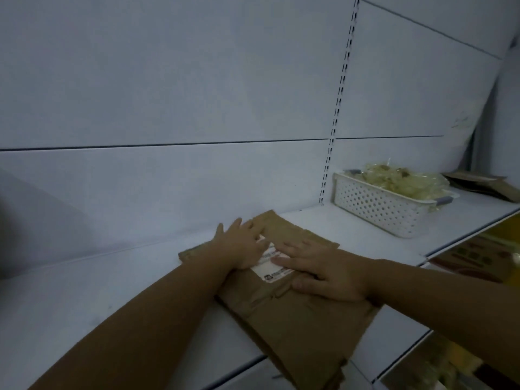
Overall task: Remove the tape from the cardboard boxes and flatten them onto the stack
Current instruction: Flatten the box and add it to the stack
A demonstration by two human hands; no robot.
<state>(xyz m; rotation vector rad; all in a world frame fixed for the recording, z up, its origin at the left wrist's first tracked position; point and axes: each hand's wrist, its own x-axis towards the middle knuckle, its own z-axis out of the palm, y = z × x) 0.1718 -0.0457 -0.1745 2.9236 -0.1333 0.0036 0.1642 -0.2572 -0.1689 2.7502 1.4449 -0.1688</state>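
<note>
A flattened brown cardboard box (298,319) lies on the white shelf (84,299), its near end sticking out over the shelf's front edge. A white shipping label (271,270) is stuck to its top. My left hand (242,244) rests flat on the far part of the cardboard, fingers spread. My right hand (323,270) lies palm down just right of the label, fingers apart and pointing left. Both hands press on the cardboard and grip nothing. Whether more flat boxes lie under this one is hidden.
A white perforated plastic basket (385,209) full of crumpled clear tape stands on the shelf to the right. Behind it, at the far right, lie more flat brown cardboard pieces (484,185). A white back panel with a slotted upright (337,108) rises behind the shelf.
</note>
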